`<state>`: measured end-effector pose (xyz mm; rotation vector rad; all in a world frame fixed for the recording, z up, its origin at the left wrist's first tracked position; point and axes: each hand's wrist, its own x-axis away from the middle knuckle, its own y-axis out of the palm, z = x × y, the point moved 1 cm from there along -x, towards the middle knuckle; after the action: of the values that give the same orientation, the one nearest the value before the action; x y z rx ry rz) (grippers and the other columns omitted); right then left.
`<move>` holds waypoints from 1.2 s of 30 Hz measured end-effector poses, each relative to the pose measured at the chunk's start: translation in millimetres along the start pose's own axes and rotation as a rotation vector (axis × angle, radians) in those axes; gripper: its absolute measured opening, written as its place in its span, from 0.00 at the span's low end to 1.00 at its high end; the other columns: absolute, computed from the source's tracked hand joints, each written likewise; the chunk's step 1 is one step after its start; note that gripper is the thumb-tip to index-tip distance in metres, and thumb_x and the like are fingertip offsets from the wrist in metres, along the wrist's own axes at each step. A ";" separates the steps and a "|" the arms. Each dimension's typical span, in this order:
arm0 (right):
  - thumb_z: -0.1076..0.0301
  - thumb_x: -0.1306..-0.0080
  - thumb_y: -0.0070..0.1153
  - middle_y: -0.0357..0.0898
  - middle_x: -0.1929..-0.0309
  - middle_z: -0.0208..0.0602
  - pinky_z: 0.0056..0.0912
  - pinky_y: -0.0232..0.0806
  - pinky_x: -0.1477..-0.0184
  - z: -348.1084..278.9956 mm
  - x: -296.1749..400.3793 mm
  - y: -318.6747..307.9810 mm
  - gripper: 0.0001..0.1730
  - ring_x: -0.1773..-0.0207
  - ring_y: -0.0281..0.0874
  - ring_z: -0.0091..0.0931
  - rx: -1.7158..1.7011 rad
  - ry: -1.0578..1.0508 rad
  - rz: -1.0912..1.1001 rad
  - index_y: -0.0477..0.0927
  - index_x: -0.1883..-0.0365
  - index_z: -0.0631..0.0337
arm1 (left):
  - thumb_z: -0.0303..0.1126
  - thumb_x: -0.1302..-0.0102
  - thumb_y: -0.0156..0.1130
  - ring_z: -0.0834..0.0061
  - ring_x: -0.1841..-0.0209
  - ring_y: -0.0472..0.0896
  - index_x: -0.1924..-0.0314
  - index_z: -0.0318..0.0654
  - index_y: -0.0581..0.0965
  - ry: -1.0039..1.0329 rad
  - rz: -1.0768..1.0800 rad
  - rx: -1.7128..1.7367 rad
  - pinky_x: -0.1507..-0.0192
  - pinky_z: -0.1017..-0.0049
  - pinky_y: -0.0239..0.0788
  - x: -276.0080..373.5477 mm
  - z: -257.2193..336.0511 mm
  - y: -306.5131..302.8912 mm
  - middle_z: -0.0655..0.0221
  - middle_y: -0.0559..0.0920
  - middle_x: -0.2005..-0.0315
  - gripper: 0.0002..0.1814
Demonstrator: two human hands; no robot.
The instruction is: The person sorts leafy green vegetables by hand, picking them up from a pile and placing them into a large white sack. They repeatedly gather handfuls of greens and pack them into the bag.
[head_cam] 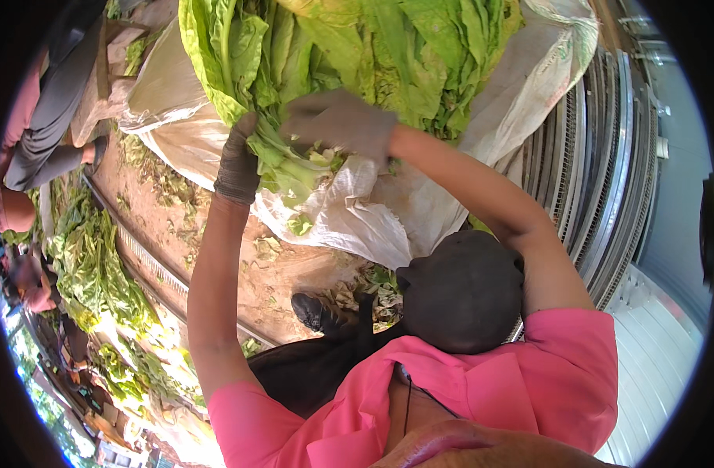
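A large heap of broad green leaves (392, 52), which look like tobacco, lies before me on a white woven plastic sheet (357, 210). My left hand (240, 161), in a dark glove, holds the edge of some leaves at the heap's near left side. Just right of it, my right hand (342, 123) in a grey-brown glove reaches across the near leaves. It is blurred, and its fingertips are partly lost among the leaves, so its grip is unclear. A few loose leaf pieces (300, 224) rest on the sheet below my hands.
Long slatted metal racks (585, 169) are stacked at the right. My bent knee (462, 292) is close under the sheet. Leaf scraps (269, 248) litter the dirt floor. A toothed metal rail (152, 257) runs at left, beside more leaves (99, 257). People (58, 111) are at far left.
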<state>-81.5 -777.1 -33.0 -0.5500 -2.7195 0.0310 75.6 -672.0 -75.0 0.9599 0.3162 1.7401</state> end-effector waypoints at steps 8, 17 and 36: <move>0.56 0.46 0.51 0.72 0.64 0.33 0.22 0.65 0.67 30.9 -5.7 -12.6 0.23 0.65 0.72 0.21 -0.353 0.123 0.107 0.71 0.59 0.65 | 0.44 0.45 0.48 0.62 0.64 0.76 0.52 0.32 0.66 0.091 -0.015 0.280 0.64 0.64 0.71 14.4 16.2 -7.3 0.52 0.74 0.62 0.26; 0.54 0.47 0.51 0.75 0.67 0.37 0.24 0.64 0.67 17.0 -80.1 20.3 0.24 0.70 0.71 0.24 -0.137 0.012 0.170 0.72 0.60 0.65 | 0.35 0.42 0.45 0.66 0.55 0.71 0.50 0.34 0.64 0.141 -0.114 0.328 0.51 0.68 0.63 5.2 -0.9 -17.6 0.59 0.71 0.55 0.20; 0.61 0.47 0.54 0.73 0.77 0.34 0.19 0.58 0.83 25.2 -78.0 32.4 0.17 0.84 0.64 0.18 -0.557 0.178 -0.053 0.74 0.66 0.66 | 0.30 0.50 0.51 0.66 0.61 0.76 0.56 0.30 0.68 0.077 0.221 0.122 0.57 0.68 0.70 24.5 39.8 -20.7 0.58 0.75 0.63 0.20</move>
<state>-11.5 -775.6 -86.6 -0.5923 -2.5484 -0.7684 116.2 -651.5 -51.4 1.0494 0.3815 1.9813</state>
